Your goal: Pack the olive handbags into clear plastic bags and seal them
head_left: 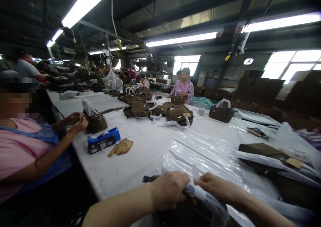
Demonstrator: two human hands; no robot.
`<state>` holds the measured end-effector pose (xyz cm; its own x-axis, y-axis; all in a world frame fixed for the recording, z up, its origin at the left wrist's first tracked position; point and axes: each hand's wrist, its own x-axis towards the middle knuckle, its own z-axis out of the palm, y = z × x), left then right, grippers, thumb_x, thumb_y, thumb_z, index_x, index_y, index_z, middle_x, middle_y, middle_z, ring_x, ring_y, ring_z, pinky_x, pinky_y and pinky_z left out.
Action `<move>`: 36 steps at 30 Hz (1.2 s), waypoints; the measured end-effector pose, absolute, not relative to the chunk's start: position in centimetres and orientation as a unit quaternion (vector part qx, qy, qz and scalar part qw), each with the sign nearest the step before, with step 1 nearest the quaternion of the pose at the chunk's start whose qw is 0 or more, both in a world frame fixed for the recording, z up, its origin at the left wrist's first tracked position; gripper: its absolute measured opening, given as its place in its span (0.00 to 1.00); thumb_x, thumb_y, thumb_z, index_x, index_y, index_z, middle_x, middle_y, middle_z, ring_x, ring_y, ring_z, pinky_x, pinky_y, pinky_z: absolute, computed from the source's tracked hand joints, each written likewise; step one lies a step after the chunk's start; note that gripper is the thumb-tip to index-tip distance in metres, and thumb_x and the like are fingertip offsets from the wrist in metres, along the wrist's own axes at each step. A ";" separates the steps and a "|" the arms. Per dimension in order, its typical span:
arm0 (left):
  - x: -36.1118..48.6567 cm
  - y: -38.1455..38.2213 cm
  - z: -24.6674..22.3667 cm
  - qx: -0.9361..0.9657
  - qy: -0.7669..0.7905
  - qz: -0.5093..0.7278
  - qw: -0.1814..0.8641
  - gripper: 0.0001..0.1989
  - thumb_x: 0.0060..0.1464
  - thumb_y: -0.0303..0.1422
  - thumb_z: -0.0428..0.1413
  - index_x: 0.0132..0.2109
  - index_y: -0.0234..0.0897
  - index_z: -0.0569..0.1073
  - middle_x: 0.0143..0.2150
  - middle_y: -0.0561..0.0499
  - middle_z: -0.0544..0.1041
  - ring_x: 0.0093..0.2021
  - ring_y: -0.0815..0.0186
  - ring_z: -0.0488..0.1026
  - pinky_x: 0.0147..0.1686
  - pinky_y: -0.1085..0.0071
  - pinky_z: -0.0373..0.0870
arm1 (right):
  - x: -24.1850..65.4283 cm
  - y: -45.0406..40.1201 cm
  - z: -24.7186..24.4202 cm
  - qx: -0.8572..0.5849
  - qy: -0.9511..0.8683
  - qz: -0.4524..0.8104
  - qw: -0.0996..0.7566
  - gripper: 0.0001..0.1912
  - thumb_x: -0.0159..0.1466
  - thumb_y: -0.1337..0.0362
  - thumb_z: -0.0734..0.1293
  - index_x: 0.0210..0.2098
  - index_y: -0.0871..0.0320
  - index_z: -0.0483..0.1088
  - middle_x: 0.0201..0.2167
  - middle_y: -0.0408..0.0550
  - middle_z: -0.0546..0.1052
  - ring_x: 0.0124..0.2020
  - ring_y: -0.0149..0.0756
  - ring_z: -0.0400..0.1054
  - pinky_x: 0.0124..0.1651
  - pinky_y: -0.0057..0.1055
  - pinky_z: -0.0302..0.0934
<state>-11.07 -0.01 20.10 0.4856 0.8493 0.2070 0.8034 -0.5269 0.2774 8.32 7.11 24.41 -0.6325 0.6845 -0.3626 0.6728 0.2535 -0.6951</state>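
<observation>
My left hand (173,188) is closed around the wrapped handle (215,205) of a dark handbag (185,215) low in the view. The handle is covered in whitish wrapping, with a pale band around it. Just to the right, my right hand (218,186) has thumb and fingers pinched together at a small translucent white strip (195,171) above the handle. What exactly lies between those fingertips is blurred. Most of the bag is hidden by my hands, forearms and the frame's lower edge.
Clear plastic bags (200,153) lie beyond my hands. A dark bag (265,153) rests at right. Left are a blue tape dispenser (107,136), brown paper pieces (122,147) and a co-worker (27,150) handling a small bag (96,122). More brown bags (179,114) sit farther back.
</observation>
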 end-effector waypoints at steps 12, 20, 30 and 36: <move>-10.2 1.2 20.7 0.829 0.522 0.176 0.092 0.10 0.45 0.23 0.49 0.37 0.37 0.59 0.36 0.46 0.71 0.38 0.59 0.70 0.38 0.67 0.68 | 7.0 3.2 22.1 -0.331 -0.907 -0.223 0.132 0.06 0.54 0.75 0.64 0.27 0.58 0.68 0.23 0.46 0.69 0.25 0.41 0.63 0.30 0.37 0.57; -10.6 2.9 21.6 0.851 0.460 0.186 0.172 0.09 0.52 0.29 0.50 0.42 0.34 0.63 0.39 0.45 0.72 0.40 0.60 0.70 0.41 0.66 0.68 | 7.5 8.7 27.5 -0.258 -0.843 0.436 -0.183 0.20 0.62 0.48 0.58 0.26 0.59 0.63 0.20 0.42 0.67 0.21 0.29 0.60 0.23 0.25 0.51; -18.7 2.7 20.4 0.777 0.486 0.290 0.277 0.30 0.51 0.43 0.56 0.58 0.36 0.62 0.58 0.42 0.65 0.58 0.57 0.61 0.58 0.61 0.55 | 9.8 7.9 26.7 -0.345 -0.913 0.215 -0.021 0.21 0.58 0.46 0.64 0.43 0.53 0.68 0.34 0.48 0.74 0.35 0.41 0.67 0.37 0.35 0.60; -21.1 4.1 19.1 0.643 0.578 0.337 0.373 0.29 0.52 0.52 0.50 0.52 0.34 0.69 0.53 0.41 0.71 0.51 0.57 0.68 0.48 0.63 0.66 | 18.3 9.7 21.9 -0.519 -0.669 0.484 0.222 0.35 0.61 0.39 0.55 0.59 0.56 0.55 0.56 0.60 0.62 0.53 0.46 0.61 0.52 0.38 0.59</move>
<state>-21.08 4.12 19.06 0.1057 0.9944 0.0035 0.4919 -0.0553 0.8689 18.26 9.74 21.94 -0.3632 0.9089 -0.2049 0.4790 -0.0065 -0.8778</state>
